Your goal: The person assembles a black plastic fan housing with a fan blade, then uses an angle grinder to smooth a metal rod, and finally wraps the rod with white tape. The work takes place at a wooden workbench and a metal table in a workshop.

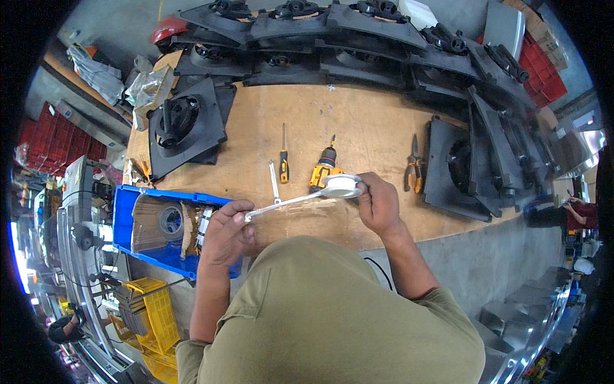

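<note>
Both forearms are raised over the workbench; the left hand is pinched shut, the right hand curled closed.

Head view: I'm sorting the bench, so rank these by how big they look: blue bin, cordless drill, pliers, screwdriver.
1. blue bin, clearly largest
2. cordless drill
3. pliers and screwdriver: alike in length, too close to rank

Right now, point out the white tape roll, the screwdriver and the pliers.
white tape roll point(341, 186), head view, on the roll's flat top face.
screwdriver point(284, 168), head view, on its yellow and black handle.
pliers point(414, 174), head view, on the handles.
</note>
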The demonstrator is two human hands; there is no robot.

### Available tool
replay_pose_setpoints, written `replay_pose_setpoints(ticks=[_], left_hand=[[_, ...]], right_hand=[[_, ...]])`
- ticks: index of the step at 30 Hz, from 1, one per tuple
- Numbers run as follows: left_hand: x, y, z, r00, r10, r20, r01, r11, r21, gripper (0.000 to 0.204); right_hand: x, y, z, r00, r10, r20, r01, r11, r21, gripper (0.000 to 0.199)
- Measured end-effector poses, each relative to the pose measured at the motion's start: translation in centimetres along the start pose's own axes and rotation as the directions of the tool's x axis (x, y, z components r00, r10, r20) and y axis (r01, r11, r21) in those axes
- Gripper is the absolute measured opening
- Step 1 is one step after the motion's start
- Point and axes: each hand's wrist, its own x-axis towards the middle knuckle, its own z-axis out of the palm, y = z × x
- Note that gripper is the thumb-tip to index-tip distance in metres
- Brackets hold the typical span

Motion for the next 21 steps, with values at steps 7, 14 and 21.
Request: replay_pose_setpoints(ticks=[7,14,21], left_hand=[[-0.3,0.0,-4.0,0.995,0.027,-0.096,0.047,0.721,0.691,0.036],[3.3,-5.2,-0.7,0.96,0.275,0.055,-0.111,0.193,0.975,0.044],[3.0,-0.9,3.9,0.982,0.152,0.112,-0.187,0.86,0.475,0.048]], right_hand=[[0.9,1.8,-2.4,0.91,0.388,-0.148,-0.328,0.891,0.315,0.019],[0.6,-1.0,1.6,0.944,0.28,0.173,-0.286,0.958,0.009,0.021],[1.7,-6.0,4.5,0.938,0.079,0.336,-0.11,0.991,0.076,0.021]])
